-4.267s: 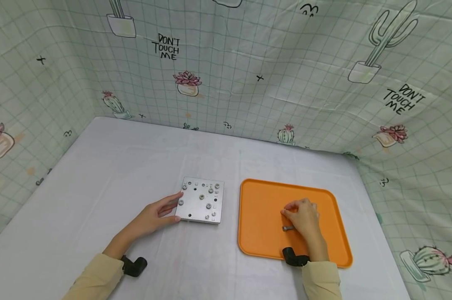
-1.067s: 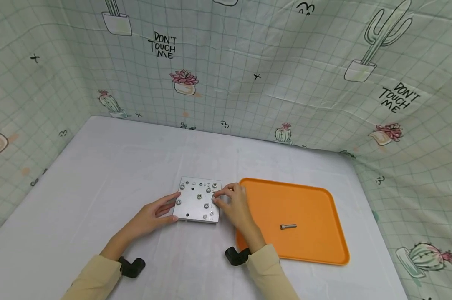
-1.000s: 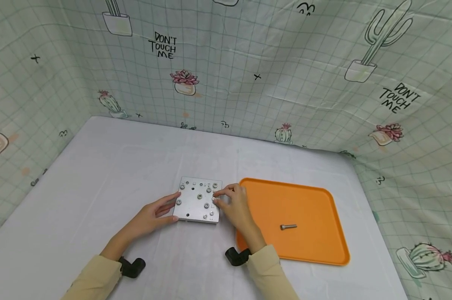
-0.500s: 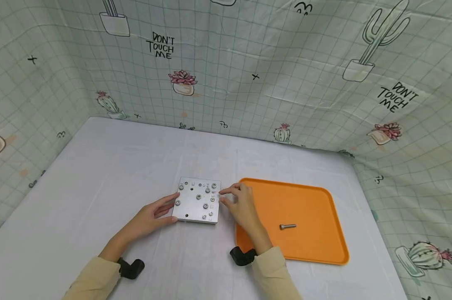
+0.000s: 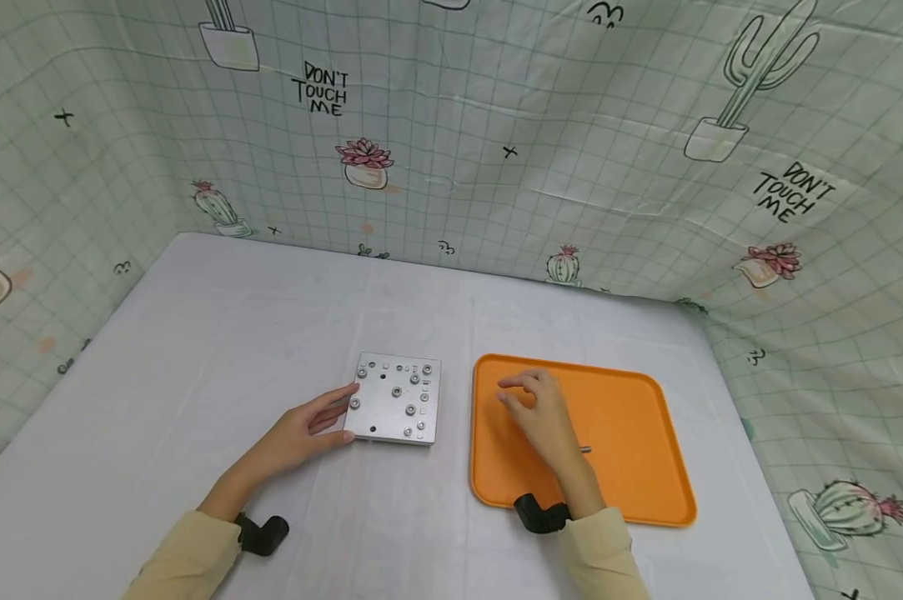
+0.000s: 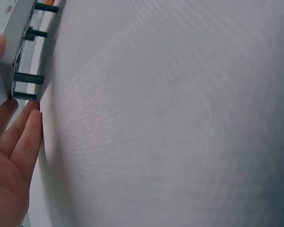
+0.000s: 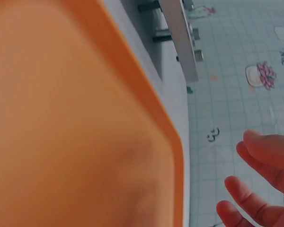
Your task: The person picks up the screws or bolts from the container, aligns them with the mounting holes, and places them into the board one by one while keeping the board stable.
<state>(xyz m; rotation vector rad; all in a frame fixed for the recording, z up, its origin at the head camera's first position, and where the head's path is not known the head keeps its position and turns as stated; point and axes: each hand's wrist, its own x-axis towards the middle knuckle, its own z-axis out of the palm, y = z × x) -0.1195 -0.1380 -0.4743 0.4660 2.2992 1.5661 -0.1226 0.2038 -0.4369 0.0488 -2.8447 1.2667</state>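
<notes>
A square silver metal plate point(image 5: 379, 408) with several socket head screws in its holes stands on the white table. Screw shanks point(image 6: 29, 78) jut from its underside in the left wrist view. At the plate's left edge, my left hand point(image 5: 301, 433) grips it with thumb and fingertips. My right hand point(image 5: 544, 421) hovers over the orange tray point(image 5: 631, 492), thumb and index apart, nothing between them. Behind this hand, only the shank end of a loose screw point(image 5: 585, 449) shows on the tray; its head is hidden. The right wrist view shows parted fingers point(image 7: 246, 194).
White tabletop point(image 5: 271, 317) surrounds the plate and the tray. A patterned cloth curtain point(image 5: 451, 125) hangs behind and at both sides. Black wrist mounts point(image 5: 263, 535) sit on both forearms.
My right hand took a small screw to the plate's right side and let go; its head now shows there. The hand has since moved right over the tray. My left hand stays at the plate.
</notes>
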